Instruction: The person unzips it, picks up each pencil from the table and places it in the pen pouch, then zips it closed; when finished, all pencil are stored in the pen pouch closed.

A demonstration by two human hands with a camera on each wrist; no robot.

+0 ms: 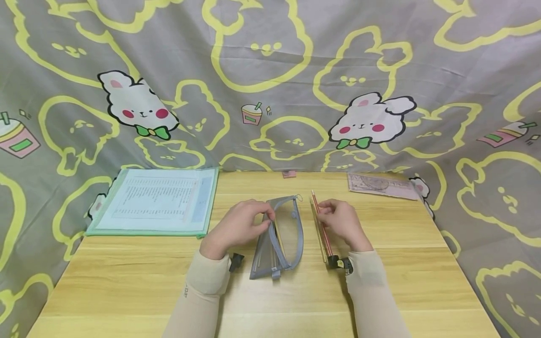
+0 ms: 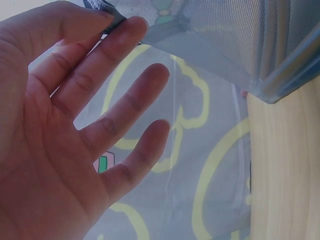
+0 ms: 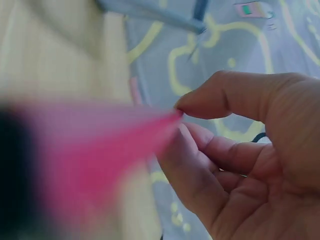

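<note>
A grey mesh pencil case with its zipped mouth spread wide lies in the middle of the table. My left hand pinches its edge between thumb and forefinger, the other fingers held out straight in the left wrist view. Inside the case a yellow pencil shows, with more slim sticks behind the mesh. To the right of the case, my right hand pinches a red pencil at its fingertips, with a gold pencil close alongside. The red one is a blurred pink shape in the right wrist view.
A green-edged clear folder with a printed sheet lies at the left back. At the right back is a flat purple banknote-patterned pouch. A small pink block sits by the patterned curtain behind the table.
</note>
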